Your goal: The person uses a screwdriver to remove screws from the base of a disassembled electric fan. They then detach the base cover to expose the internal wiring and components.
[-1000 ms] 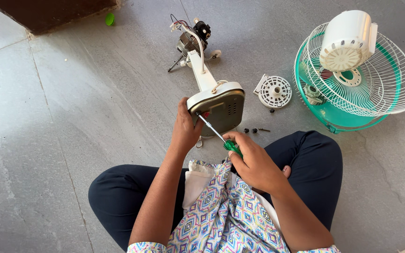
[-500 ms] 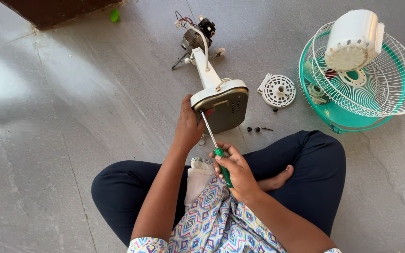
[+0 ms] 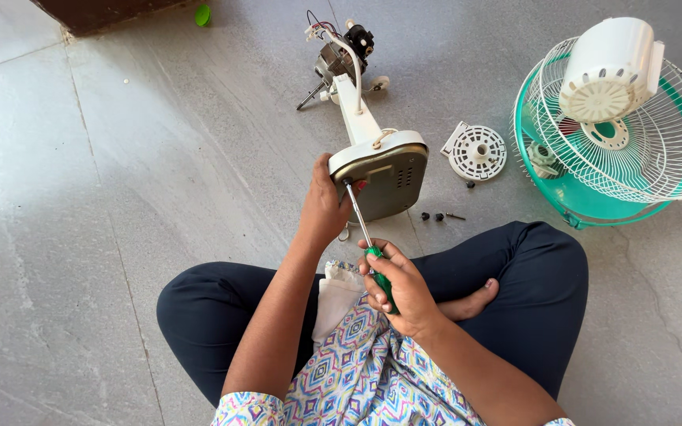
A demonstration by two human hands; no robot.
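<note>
Seen from above, looking down at crossed legs in dark trousers on a grey stone floor. Lying just beyond the knees, a dismantled fan stand, with its long axis running away from the body and leaning slightly left: rounded base nearest, underside tipped up toward the camera, thin white neck rising from it, bare motor with loose wires at the far end. Left hand wrapped around the left edge of the base, fingers closed on it, thumb on the near side. Right hand curled shut around the green handle of a screwdriver, close above the lap. Metal shaft slanting up and to the left, tip touching the underside of the base near its left corner, beside a small red spot. Just right of the base, three small dark screws on the floor, and behind them a round white slotted disc. Farther right, well apart from the hands, a teal and white wire fan guard lying flat, with a white motor cover resting on top. Wide bare floor open to the left of the stand; dark furniture edge and a small green object at the far top left.
</note>
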